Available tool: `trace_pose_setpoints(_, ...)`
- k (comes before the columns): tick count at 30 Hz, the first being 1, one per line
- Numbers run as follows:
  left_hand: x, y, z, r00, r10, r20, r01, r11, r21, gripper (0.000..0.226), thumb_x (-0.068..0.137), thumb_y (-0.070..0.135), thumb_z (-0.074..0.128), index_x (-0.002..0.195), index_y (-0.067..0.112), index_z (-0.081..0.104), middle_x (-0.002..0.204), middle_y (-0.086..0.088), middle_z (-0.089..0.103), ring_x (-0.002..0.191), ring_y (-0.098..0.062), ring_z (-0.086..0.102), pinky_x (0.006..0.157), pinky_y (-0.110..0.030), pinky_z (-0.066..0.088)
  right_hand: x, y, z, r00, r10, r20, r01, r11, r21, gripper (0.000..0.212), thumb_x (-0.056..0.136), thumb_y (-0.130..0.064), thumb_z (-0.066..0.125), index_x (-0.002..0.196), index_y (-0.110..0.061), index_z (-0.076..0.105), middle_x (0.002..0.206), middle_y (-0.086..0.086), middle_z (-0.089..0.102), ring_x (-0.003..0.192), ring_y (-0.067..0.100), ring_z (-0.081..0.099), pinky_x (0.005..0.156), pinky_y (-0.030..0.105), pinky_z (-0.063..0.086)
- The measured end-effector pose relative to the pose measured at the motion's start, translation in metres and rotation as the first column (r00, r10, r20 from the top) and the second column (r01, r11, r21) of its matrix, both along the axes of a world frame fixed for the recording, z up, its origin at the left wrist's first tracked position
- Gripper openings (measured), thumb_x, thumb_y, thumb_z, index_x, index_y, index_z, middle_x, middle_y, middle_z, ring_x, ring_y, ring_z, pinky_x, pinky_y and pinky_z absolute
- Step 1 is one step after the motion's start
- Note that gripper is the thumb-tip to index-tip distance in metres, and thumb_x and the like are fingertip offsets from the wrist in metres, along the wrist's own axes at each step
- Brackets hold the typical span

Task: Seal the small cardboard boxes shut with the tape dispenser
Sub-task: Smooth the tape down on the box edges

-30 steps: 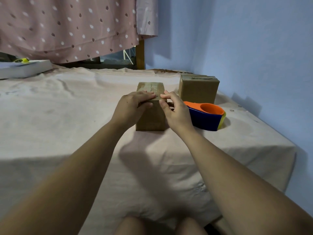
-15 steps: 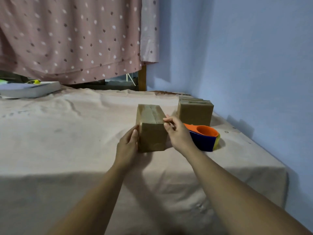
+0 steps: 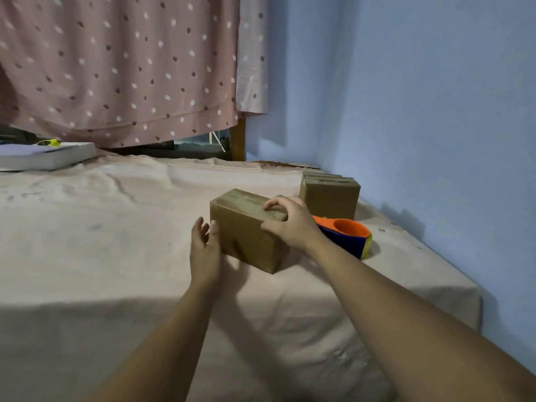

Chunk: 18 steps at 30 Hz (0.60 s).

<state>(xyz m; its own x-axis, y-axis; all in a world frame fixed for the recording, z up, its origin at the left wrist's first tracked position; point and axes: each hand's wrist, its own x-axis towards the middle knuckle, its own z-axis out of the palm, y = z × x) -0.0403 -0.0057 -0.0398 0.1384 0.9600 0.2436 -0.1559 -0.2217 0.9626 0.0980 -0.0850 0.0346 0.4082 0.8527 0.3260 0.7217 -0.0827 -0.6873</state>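
Turned askew since a moment ago, the cardboard box (image 3: 246, 239) is sitting mid-table — right hand (image 3: 290, 224) is gripping its top edge, left hand (image 3: 204, 248) is pressing straight-fingered against its left side, tape dispenser (image 3: 348, 236) is lying just right.

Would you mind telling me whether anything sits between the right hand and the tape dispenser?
Nothing visible does. The right hand grips the end of the near box, and the tape dispenser lies on the cloth just beyond that hand, to its right. The far box stands behind the dispenser, out of the way.
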Motion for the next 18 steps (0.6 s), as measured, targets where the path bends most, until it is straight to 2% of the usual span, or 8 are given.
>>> trace_pose_setpoints(2,-0.001,-0.002,0.000,0.996,0.074,0.041,-0.074,0.997,0.009,0.047,0.102,0.039,0.035,0.147,0.028,0.029,0.148,0.004,0.037,0.134,-0.013,0.037,0.107,-0.028,0.030,0.006,-0.001,0.002,0.996,0.055,-0.067,-0.054,0.998,0.016,0.026,0.079,-0.013,0.068,0.098,-0.032,0.066,0.130,0.001,0.046,0.133,0.021,0.034,0.105,0.027,0.026)
trace_pose_setpoints(7,-0.001,-0.012,-0.005,0.987,0.158,-0.020,-0.149,0.960,0.238,0.042,0.102,0.026,0.037,0.145,0.026,0.037,0.138,0.015,0.042,0.127,-0.004,0.036,0.106,-0.026,0.030,0.011,-0.008,-0.001,0.976,0.124,-0.178,-0.129,0.991,-0.022,0.038,0.092,-0.012,0.059,0.118,-0.040,0.060,0.158,0.005,0.015,0.146,0.021,0.014,0.110,0.026,0.019)
trace_pose_setpoints(10,-0.002,-0.013,-0.005,0.961,0.275,-0.014,-0.258,0.917,0.304,0.037,0.101,0.018,0.041,0.136,0.021,0.050,0.130,0.015,0.049,0.121,-0.005,0.043,0.103,-0.026,0.036,0.016,-0.012,-0.004,0.970,0.186,-0.154,-0.196,0.979,-0.049,0.037,0.098,-0.018,0.052,0.127,-0.040,0.057,0.152,0.005,0.030,0.142,0.021,0.025,0.116,0.040,0.026)
trace_pose_setpoints(12,-0.002,-0.016,0.001,0.950,0.312,0.021,-0.307,0.917,0.255,0.032,0.098,0.013,0.044,0.127,0.018,0.057,0.124,0.006,0.058,0.113,-0.011,0.052,0.093,-0.015,0.042,0.018,-0.012,-0.002,0.964,0.215,-0.157,-0.226,0.972,-0.058,0.037,0.099,-0.017,0.049,0.129,-0.038,0.056,0.143,0.000,0.045,0.132,0.015,0.040,0.111,0.035,0.036)
trace_pose_setpoints(13,-0.002,-0.020,0.005,0.946,0.322,0.033,-0.320,0.917,0.237,0.030,0.096,0.010,0.045,0.122,0.016,0.060,0.119,0.004,0.060,0.107,-0.013,0.055,0.086,-0.010,0.043,0.018,-0.011,-0.002,0.972,0.204,-0.117,-0.213,0.975,-0.069,0.038,0.100,-0.015,0.046,0.131,-0.036,0.055,0.141,-0.001,0.047,0.130,0.013,0.041,0.110,0.032,0.036)
trace_pose_setpoints(15,0.000,-0.028,0.010,0.937,0.349,0.032,-0.343,0.894,0.287,0.024,0.094,0.006,0.049,0.111,0.015,0.063,0.107,0.004,0.058,0.094,-0.015,0.056,0.080,-0.016,0.046,0.021,-0.007,-0.002,0.980,0.064,0.189,-0.048,0.995,-0.091,0.044,0.100,-0.010,0.042,0.135,-0.036,0.051,0.150,0.000,0.038,0.136,0.017,0.032,0.114,0.035,0.028)
trace_pose_setpoints(16,0.001,-0.033,0.012,0.933,0.360,0.012,-0.341,0.871,0.354,0.022,0.093,0.004,0.051,0.107,0.015,0.064,0.102,0.003,0.058,0.090,-0.016,0.056,0.079,-0.020,0.045,0.021,-0.004,-0.004,0.937,-0.036,0.349,0.067,0.995,-0.077,0.049,0.098,-0.007,0.042,0.136,-0.037,0.050,0.154,0.002,0.030,0.141,0.022,0.025,0.116,0.040,0.023)
trace_pose_setpoints(18,0.002,-0.037,0.012,0.936,0.350,-0.039,-0.291,0.832,0.472,0.022,0.092,0.002,0.054,0.107,0.013,0.066,0.099,0.001,0.056,0.090,-0.017,0.055,0.080,-0.021,0.044,0.015,-0.002,-0.005,0.872,-0.198,0.448,0.222,0.975,-0.001,0.052,0.093,-0.004,0.042,0.133,-0.035,0.053,0.157,0.003,0.019,0.142,0.028,0.017,0.117,0.046,0.019)
